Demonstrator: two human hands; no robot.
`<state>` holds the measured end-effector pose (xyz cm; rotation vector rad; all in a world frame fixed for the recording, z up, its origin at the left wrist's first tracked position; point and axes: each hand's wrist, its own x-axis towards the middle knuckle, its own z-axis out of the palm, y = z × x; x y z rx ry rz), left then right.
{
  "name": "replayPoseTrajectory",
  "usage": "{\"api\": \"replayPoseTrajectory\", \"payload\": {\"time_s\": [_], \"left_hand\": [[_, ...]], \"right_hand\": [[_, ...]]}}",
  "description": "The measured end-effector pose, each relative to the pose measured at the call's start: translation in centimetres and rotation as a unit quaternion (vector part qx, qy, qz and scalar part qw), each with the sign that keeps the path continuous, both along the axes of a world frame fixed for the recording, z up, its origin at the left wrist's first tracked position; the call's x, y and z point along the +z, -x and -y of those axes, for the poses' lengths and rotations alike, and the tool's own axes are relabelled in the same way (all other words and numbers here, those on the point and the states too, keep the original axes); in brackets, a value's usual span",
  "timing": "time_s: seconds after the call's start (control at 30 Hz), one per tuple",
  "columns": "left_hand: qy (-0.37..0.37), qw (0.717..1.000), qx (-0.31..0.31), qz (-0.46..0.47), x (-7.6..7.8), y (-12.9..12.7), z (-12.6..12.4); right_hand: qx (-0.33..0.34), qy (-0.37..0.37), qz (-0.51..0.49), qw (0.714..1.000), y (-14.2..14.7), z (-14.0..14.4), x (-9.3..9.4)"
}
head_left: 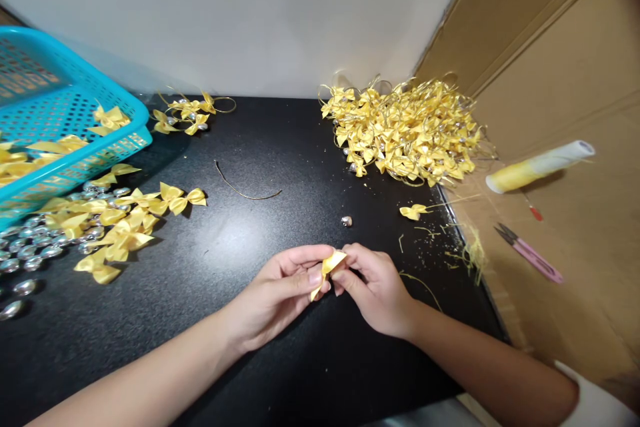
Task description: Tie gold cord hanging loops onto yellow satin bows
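Fingers of both your hands are pinching one yellow ribbon bow.
Your left hand and right hand are gripping it between them; beyond your fingertips a silver bead is lying, farther off a heap of finished bows.

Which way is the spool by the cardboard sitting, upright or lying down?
Lying down. The spool rests on its side on the cardboard, its long axis running across it, the yellow-wound end toward the black table.

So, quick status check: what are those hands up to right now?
Left hand and right hand both pinching one yellow ribbon bow above the black table. Small silver bead just beyond. Nothing between the hands.
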<state>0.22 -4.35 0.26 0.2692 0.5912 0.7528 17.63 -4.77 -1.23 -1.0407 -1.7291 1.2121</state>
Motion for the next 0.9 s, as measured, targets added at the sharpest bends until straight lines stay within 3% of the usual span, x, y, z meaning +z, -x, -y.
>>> {"api": "replayPoseTrajectory", "payload": {"time_s": [0.3,0.53,0.67,0.8,0.9], "left_hand": [[-0.012,0.999,0.019,-0.03,-0.2,-0.3,0.0],[-0.087,0.983,0.051,-0.151,-0.8,0.2,0.1],[-0.206,0.948,0.039,-0.238,-0.8,0.2,0.2],[-0.304,0.9,0.054,-0.309,-0.5,0.2,0.2],[-0.336,0.869,0.052,-0.359,-0.6,0.3,0.2]], "right_hand": [[-0.032,-0.011,-0.016,0.999,0.5,0.3,-0.2],[-0.163,-0.195,0.052,0.966,0.1,-0.2,0.9],[-0.155,-0.246,0.096,0.952,0.0,-0.3,1.3],[-0.139,-0.234,0.102,0.957,0.0,-0.3,1.1],[-0.138,-0.223,0.115,0.958,-0.1,-0.5,0.9]]}}
